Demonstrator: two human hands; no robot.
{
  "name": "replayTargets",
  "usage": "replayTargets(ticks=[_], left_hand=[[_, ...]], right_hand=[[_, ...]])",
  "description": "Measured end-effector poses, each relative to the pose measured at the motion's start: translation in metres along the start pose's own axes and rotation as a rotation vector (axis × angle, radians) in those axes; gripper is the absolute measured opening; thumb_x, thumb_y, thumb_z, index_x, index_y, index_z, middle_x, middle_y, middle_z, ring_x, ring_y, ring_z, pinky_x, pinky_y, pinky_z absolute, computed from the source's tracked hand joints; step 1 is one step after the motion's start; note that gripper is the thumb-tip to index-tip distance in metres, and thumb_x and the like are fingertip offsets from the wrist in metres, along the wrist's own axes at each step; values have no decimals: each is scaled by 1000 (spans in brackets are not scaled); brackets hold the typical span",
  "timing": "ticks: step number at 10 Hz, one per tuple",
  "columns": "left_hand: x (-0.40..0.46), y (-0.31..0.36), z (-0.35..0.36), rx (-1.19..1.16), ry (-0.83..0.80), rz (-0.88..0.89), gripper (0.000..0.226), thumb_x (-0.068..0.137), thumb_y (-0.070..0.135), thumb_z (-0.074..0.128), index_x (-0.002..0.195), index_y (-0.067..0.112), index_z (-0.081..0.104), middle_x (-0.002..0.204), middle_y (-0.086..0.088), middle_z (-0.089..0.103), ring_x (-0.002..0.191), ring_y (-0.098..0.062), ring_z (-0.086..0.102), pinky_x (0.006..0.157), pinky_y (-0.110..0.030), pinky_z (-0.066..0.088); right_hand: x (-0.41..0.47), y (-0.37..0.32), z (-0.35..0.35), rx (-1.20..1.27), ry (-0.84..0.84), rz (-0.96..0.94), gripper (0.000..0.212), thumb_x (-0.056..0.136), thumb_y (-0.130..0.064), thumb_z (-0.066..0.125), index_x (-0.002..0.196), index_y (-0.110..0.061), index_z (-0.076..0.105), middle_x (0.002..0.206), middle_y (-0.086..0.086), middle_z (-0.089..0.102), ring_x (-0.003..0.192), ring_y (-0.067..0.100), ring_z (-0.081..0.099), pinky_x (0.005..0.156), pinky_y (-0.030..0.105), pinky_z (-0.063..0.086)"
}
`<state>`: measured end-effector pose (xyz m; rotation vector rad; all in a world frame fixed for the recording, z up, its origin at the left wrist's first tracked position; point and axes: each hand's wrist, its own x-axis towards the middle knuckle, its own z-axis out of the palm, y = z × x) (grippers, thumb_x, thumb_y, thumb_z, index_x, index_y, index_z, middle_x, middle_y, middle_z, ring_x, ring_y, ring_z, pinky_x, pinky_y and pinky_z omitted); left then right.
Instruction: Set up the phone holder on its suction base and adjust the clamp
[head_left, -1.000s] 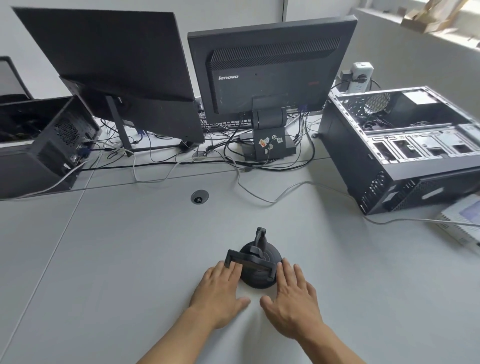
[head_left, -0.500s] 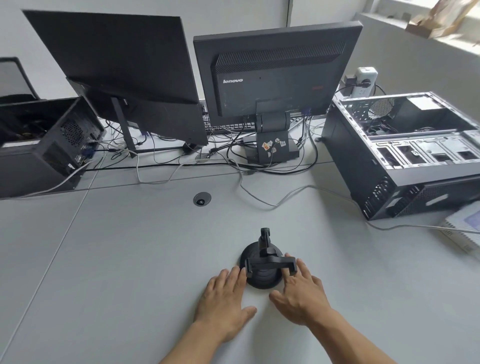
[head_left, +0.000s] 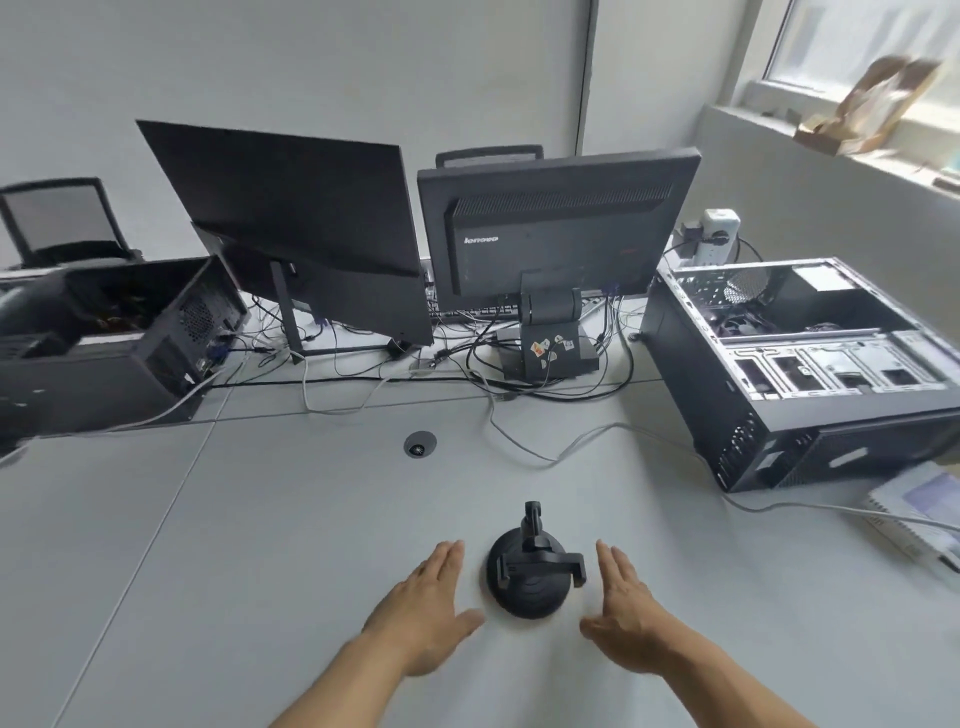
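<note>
A black phone holder stands on the grey desk near its front edge. Its round suction base (head_left: 524, 592) rests flat on the desk, and the wide clamp (head_left: 540, 566) sits level above it on a short arm. My left hand (head_left: 428, 608) lies flat and open just left of the base, apart from it. My right hand (head_left: 626, 613) is open to the right of the clamp, also not touching. Both hands hold nothing.
Two monitors (head_left: 556, 228) stand at the back, facing away, with tangled cables behind them. An open computer case (head_left: 810, 364) lies at the right and another case (head_left: 119, 338) at the left. A cable hole (head_left: 420, 445) sits mid-desk. A white device (head_left: 919, 514) lies at the right edge.
Both hands have drawn away from the holder to either side. The clamp, earlier tilted and touched by my fingers, now sits level and free. The camera has tilted upward.
</note>
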<state>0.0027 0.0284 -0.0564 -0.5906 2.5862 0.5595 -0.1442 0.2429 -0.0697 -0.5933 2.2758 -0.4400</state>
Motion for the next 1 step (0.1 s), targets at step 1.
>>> replayTargets(ticks=[1], left_hand=[[-9, -3, -44, -46, 81, -24, 84, 92, 63, 33, 155, 26, -7, 165, 6, -7, 150, -13, 6, 119, -34, 14]], right_hand=[[-7, -5, -31, -10, 65, -20, 97, 75, -30, 53, 147, -18, -11, 159, 8, -8, 144, 28, 9, 115, 40, 18]])
